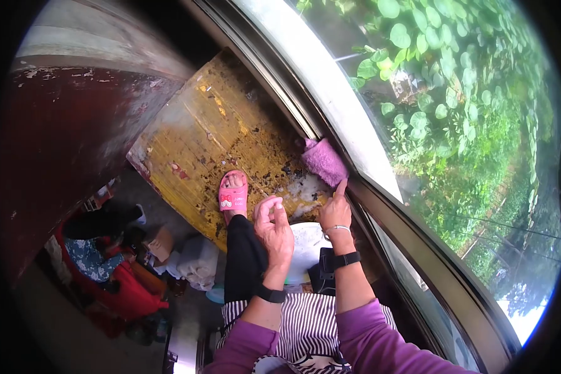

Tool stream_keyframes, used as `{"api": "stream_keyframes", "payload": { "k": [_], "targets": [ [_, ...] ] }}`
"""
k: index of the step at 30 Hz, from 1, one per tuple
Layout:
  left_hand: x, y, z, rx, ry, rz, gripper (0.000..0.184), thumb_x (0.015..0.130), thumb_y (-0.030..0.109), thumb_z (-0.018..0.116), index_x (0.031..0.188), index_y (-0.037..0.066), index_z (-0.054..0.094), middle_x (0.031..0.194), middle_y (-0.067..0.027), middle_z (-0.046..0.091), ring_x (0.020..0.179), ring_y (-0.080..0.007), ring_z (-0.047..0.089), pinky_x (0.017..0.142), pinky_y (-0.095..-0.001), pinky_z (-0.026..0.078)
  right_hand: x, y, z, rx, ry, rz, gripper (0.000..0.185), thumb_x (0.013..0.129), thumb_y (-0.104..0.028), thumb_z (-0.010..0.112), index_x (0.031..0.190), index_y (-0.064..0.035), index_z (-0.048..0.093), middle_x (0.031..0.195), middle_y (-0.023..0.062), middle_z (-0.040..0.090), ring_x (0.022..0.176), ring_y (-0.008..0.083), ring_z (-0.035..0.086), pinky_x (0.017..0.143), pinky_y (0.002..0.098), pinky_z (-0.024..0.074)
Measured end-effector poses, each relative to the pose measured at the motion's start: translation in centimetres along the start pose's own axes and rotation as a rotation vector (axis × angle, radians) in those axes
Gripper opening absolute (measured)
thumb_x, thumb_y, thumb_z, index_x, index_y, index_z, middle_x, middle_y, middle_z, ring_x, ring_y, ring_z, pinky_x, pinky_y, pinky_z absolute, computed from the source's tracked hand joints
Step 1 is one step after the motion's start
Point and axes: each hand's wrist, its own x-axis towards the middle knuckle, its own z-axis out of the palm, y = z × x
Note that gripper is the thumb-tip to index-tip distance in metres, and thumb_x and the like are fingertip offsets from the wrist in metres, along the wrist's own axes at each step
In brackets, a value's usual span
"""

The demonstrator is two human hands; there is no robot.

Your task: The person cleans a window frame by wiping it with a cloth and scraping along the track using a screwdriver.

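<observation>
Against a long, dark metal window frame sits a fuzzy purple cloth, the bare right hand pointing at its edge. The left hand, loosely curled, is apart, farther from the frame. Both appear empty; light, steady fingertip control looks best.

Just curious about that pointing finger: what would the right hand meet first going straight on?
Most likely the fluffy purple cloth, just ahead of the right hand; whether they already touch is unclear.
</observation>
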Motion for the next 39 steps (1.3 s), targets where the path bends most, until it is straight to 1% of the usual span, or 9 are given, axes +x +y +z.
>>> {"api": "stream_keyframes", "payload": {
  "k": [4, 7, 13, 19, 23, 25, 30, 35, 39],
  "targets": [
    [0.4, 0.9, 0.0, 0.033, 0.003, -0.021, 0.010, 0.083, 0.009, 0.051, 0.089, 0.002, 0.057, 0.096, -0.0082, 0.056, 0.087, -0.0172, 0.053, 0.068, -0.0263, 0.045, -6.0, 1.1, 1.0, 0.099, -0.112, -0.040, 0.067, 0.078, -0.009, 0.045, 0.133, 0.0058, 0.009, 0.067, 0.0265, 0.057, 0.061, 0.0398, 0.057, 0.057, 0.0468, 0.0440],
    [0.8, 1.4, -0.3, 0.050, 0.022, -0.022, 0.011, 0.084, 0.010, 0.051, 0.089, 0.003, 0.057, 0.097, -0.0079, 0.057, 0.088, -0.0172, 0.053, 0.069, -0.0262, 0.045, -9.0, 0.0, 0.2, 0.221, -0.043, -0.060, 0.064, 0.077, -0.006, 0.045, 0.133, 0.0054, 0.015, 0.071, 0.0286, 0.055, 0.063, 0.0414, 0.055, 0.058, 0.0473, 0.0425],
    [0.7, 0.9, -0.5, 0.032, 0.019, -0.014, 0.010, 0.083, 0.009, 0.052, 0.088, 0.002, 0.057, 0.097, -0.0075, 0.057, 0.089, -0.0165, 0.053, 0.069, -0.0257, 0.045, -4.4, -1.0, 0.2, 0.160, 0.202, -0.251, 0.067, 0.080, -0.005, 0.044, 0.136, -0.0009, 0.007, 0.072, 0.0272, 0.057, 0.057, 0.0389, 0.056, 0.051, 0.0441, 0.0433],
    [0.3, 0.5, -0.4, 0.013, 0.009, -0.030, 0.009, 0.082, 0.008, 0.052, 0.088, 0.003, 0.057, 0.096, -0.0075, 0.056, 0.089, -0.0172, 0.052, 0.069, -0.0268, 0.044, 0.0, -0.9, -1.4, -0.093, -0.026, -0.174, 0.064, 0.078, -0.010, 0.044, 0.134, -0.0022, 0.014, 0.072, 0.0237, 0.060, 0.069, 0.0385, 0.059, 0.063, 0.0455, 0.0476],
    [0.2, 0.2, 0.0, 0.044, -0.013, -0.024, 0.009, 0.082, 0.008, 0.052, 0.088, 0.003, 0.057, 0.096, -0.0076, 0.056, 0.088, -0.0176, 0.052, 0.069, -0.0275, 0.044, 0.1, 0.5, -2.4, 0.003, -0.059, -0.086, 0.058, 0.076, -0.008, 0.043, 0.129, 0.0058, 0.025, 0.077, 0.0264, 0.059, 0.072, 0.0400, 0.058, 0.066, 0.0465, 0.0467],
    [0.1, 0.6, 0.2, 0.032, 0.008, 0.001, 0.011, 0.084, 0.009, 0.052, 0.089, 0.000, 0.057, 0.091, -0.0059, 0.059, 0.078, -0.0111, 0.052, 0.069, -0.0247, 0.042, -0.1, 0.5, -2.0, 0.147, -0.072, -0.063, 0.057, 0.075, -0.008, 0.045, 0.126, 0.0106, 0.026, 0.076, 0.0275, 0.058, 0.071, 0.0413, 0.057, 0.065, 0.0465, 0.0455],
    [0.8, 1.0, 0.1, 0.043, 0.005, -0.022, 0.011, 0.084, 0.010, 0.052, 0.088, 0.002, 0.057, 0.092, -0.0062, 0.058, 0.081, -0.0140, 0.052, 0.068, -0.0254, 0.043, -6.0, 1.1, -1.4, 0.346, -0.154, 0.044, 0.060, 0.077, -0.009, 0.045, 0.129, 0.0096, 0.022, 0.067, 0.0275, 0.056, 0.062, 0.0400, 0.057, 0.058, 0.0468, 0.0436],
    [0.9, 0.6, 0.0, -0.010, -0.009, -0.075, 0.011, 0.083, 0.011, 0.052, 0.089, 0.003, 0.057, 0.094, -0.0074, 0.057, 0.086, -0.0174, 0.053, 0.069, -0.0269, 0.044, -2.9, -1.8, -2.2, 0.157, 0.122, -0.282, 0.063, 0.080, -0.009, 0.044, 0.134, 0.0018, 0.014, 0.063, 0.0243, 0.056, 0.058, 0.0376, 0.056, 0.054, 0.0454, 0.0445],
    [0.7, 0.4, -0.2, -0.002, -0.019, -0.065, 0.011, 0.083, 0.010, 0.051, 0.089, 0.002, 0.057, 0.094, -0.0082, 0.057, 0.086, -0.0168, 0.053, 0.069, -0.0264, 0.044, 2.3, -4.5, -2.8, 0.070, 0.023, -0.299, 0.062, 0.078, -0.008, 0.045, 0.134, -0.0011, 0.018, 0.068, 0.0261, 0.057, 0.064, 0.0389, 0.058, 0.058, 0.0466, 0.0451]
  ]
}}
